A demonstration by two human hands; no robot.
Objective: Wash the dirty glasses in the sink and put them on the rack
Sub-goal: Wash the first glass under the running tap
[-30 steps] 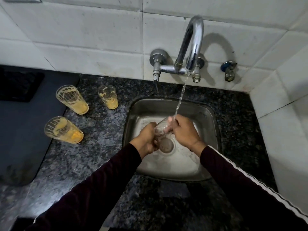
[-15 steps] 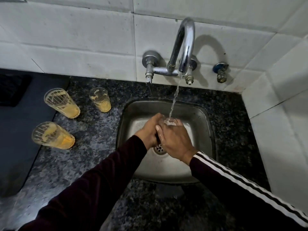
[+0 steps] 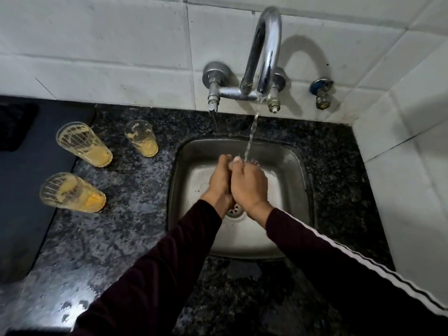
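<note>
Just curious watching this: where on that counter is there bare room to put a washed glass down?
Free: the counter in front of the three dirty glasses, left of the sink, and the strip right of the sink. Crowded: the back left, and the basin under both hands.

Both hands, the left hand (image 3: pixel 219 177) and the right hand (image 3: pixel 248 184), fill the middle of the square steel sink (image 3: pixel 294 180), under the curved chrome tap (image 3: pixel 265 52) at 12 o'clock. Three streaked, yellow-stained glasses (image 3: pixel 83 144) stand at 9 to 10 o'clock on the speckled black granite counter (image 3: pixel 109 238). The counter at 7 o'clock lies bare. White tiled walls (image 3: pixel 412 166) close off 12 and 3 o'clock.
</note>
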